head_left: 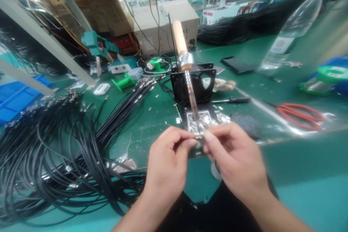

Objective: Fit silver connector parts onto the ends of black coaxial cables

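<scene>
A soldering iron point(187, 65) with a wooden handle slants down toward me, its tip between my fingertips; neither hand is on its handle. My left hand point(171, 156) is closed in a pinch just left of the tip. On the other side, my right hand point(233, 159) pinches too, with thumb and forefinger close to the tip. Whatever small piece sits between the fingers is too small and blurred to name. Behind the fingertips lies a silvery, solder-spattered tray point(191, 121). A black fan point(181, 88) stands behind the iron.
Bundles of black cables point(87, 152) cover the left side and hang over the bench edge. Red-handled scissors point(299, 114), a screwdriver point(236, 100) and a dark phone-like slab point(236, 64) lie right. A plastic bottle point(293, 32) and solder spool point(323, 81) stand farther right.
</scene>
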`<state>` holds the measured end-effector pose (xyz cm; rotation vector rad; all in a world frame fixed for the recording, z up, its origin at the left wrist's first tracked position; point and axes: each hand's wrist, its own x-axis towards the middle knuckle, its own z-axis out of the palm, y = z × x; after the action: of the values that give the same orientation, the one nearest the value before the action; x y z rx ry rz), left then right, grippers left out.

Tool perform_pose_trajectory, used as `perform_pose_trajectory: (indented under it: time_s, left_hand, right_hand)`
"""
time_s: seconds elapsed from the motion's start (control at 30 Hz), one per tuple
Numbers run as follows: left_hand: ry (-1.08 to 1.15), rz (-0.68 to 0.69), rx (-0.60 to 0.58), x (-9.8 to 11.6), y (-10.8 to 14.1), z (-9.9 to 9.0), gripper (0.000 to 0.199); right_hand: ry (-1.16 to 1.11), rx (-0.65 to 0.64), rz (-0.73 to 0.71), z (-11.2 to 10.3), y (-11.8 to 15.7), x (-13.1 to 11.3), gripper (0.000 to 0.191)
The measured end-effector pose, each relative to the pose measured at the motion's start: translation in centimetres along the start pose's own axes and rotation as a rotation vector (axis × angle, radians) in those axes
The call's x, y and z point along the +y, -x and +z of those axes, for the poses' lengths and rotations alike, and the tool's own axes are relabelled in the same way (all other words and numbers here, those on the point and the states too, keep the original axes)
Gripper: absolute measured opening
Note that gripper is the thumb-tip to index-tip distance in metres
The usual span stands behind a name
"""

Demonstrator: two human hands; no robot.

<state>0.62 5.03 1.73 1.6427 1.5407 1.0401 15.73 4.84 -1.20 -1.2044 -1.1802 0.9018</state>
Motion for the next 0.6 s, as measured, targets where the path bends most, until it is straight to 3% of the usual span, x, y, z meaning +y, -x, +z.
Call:
perform_pose_trajectory:
  time_s: [0.6]
  left_hand:
    - [0.036,-0.070,-0.003,-0.22,-0.06,0.25,0.012]
  right_hand:
    - [-0.023,-0.006,0.005,-0.04,0.08,0.15,0.024]
